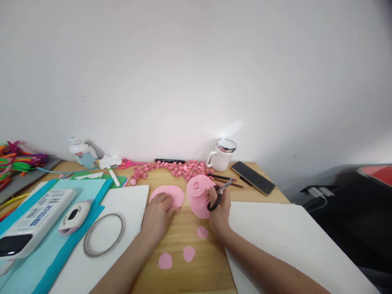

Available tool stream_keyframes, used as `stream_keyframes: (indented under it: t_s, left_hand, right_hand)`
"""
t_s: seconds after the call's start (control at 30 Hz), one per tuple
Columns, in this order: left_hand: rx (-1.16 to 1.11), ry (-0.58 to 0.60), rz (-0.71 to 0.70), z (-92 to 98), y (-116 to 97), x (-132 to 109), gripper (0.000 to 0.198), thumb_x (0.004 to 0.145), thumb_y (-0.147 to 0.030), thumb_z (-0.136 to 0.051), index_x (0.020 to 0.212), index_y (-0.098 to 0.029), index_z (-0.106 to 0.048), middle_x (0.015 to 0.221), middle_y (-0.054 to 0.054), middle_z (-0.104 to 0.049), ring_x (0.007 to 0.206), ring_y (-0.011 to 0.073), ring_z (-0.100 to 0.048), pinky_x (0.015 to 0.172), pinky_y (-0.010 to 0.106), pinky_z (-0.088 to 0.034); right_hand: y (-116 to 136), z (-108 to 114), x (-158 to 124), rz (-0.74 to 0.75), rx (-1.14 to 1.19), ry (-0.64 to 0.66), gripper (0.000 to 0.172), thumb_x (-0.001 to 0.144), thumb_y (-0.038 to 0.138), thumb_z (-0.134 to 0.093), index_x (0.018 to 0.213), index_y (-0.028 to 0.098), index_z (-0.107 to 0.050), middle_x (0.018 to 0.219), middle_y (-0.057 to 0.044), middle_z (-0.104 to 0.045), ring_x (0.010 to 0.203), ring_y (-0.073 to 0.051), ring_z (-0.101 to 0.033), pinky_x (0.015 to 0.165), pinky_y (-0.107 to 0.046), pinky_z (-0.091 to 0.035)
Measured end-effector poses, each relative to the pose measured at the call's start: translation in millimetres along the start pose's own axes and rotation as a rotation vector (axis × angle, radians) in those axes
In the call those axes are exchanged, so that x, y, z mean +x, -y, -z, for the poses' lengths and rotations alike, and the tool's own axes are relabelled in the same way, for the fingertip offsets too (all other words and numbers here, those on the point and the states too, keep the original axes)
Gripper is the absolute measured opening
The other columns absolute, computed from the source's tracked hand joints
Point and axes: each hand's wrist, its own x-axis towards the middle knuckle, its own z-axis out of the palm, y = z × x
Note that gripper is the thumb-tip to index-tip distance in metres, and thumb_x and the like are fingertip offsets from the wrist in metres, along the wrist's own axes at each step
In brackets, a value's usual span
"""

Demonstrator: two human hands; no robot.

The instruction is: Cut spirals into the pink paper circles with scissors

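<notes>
My left hand (157,211) lies over a pink paper disc (175,195) on the wooden table, thumb and fingers apart on its near edge. In my right hand (221,212) is a pair of scissors (218,199) with black handles, blades pointing up and to the right. Beside that hand sits a stack of pink paper spirals (197,206), partly hidden by my fingers. Three small pink paper pieces lie nearer me: one scrap (202,232) by my right wrist, a second piece (189,253), and a third piece (165,261).
Rolled pink paper flowers (180,168), a marker (170,161) and a white mug (223,155) line the wall. A phone (253,177) lies at right. At left are a tape roll (104,234), a white device (38,222) and a bottle (82,152). White sheets (275,241) flank my arms.
</notes>
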Motion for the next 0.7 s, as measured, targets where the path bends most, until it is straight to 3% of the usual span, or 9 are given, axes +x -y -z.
stream_keyframes:
  t_s: [0.1, 0.2, 0.43, 0.6, 0.7]
  left_hand:
    - [-0.042, 0.009, 0.009, 1.4, -1, 1, 0.013, 0.078, -0.016, -0.053, 0.083, -0.018, -0.065, 0.097, 0.009, -0.067, 0.096, 0.0242, -0.057, 0.081, 0.036, -0.044]
    - [-0.034, 0.016, 0.035, 1.3, -3, 1, 0.027, 0.083, -0.011, -0.039, 0.081, -0.017, -0.065, 0.091, 0.009, -0.067, 0.086, 0.0219, -0.059, 0.073, 0.033, -0.044]
    - [-0.078, -0.068, 0.149, 3.3, -2, -1, 0.021, 0.082, -0.017, -0.041, 0.078, -0.017, -0.062, 0.083, 0.006, -0.067, 0.078, 0.0214, -0.058, 0.069, 0.032, -0.043]
    - [-0.131, -0.217, 0.118, 4.2, -1, -2, 0.017, 0.077, -0.018, -0.048, 0.065, -0.019, -0.06, 0.083, 0.006, -0.068, 0.082, 0.0231, -0.055, 0.072, 0.034, -0.043]
    - [-0.23, -0.371, 0.156, 4.8, -4, -3, 0.015, 0.078, -0.023, -0.051, 0.065, -0.02, -0.058, 0.083, 0.005, -0.067, 0.08, 0.022, -0.055, 0.073, 0.034, -0.044]
  right_hand:
    - [2, 1, -2, 0.119, -0.071, -0.021, 0.02, 0.079, 0.034, -0.053, 0.092, 0.02, -0.046, 0.078, 0.001, -0.046, 0.069, -0.014, -0.046, 0.065, -0.027, -0.04]
    - [5, 0, -7, 0.208, -0.096, 0.079, 0.013, 0.08, 0.029, -0.052, 0.088, 0.021, -0.047, 0.079, 0.0, -0.046, 0.069, -0.014, -0.045, 0.065, -0.027, -0.04]
    - [-2, -2, -14, 0.017, -0.003, 0.477, 0.015, 0.073, 0.026, -0.063, 0.078, 0.021, -0.05, 0.066, 0.004, -0.047, 0.057, -0.011, -0.042, 0.055, -0.023, -0.037]
    - [2, -3, -15, 0.015, 0.018, 0.587, 0.016, 0.069, 0.026, -0.067, 0.075, 0.019, -0.053, 0.066, 0.003, -0.05, 0.06, -0.011, -0.046, 0.058, -0.024, -0.039]
    - [2, -4, -16, -0.017, 0.016, 0.606, 0.017, 0.068, 0.027, -0.067, 0.076, 0.019, -0.053, 0.064, 0.004, -0.05, 0.058, -0.011, -0.046, 0.055, -0.023, -0.039]
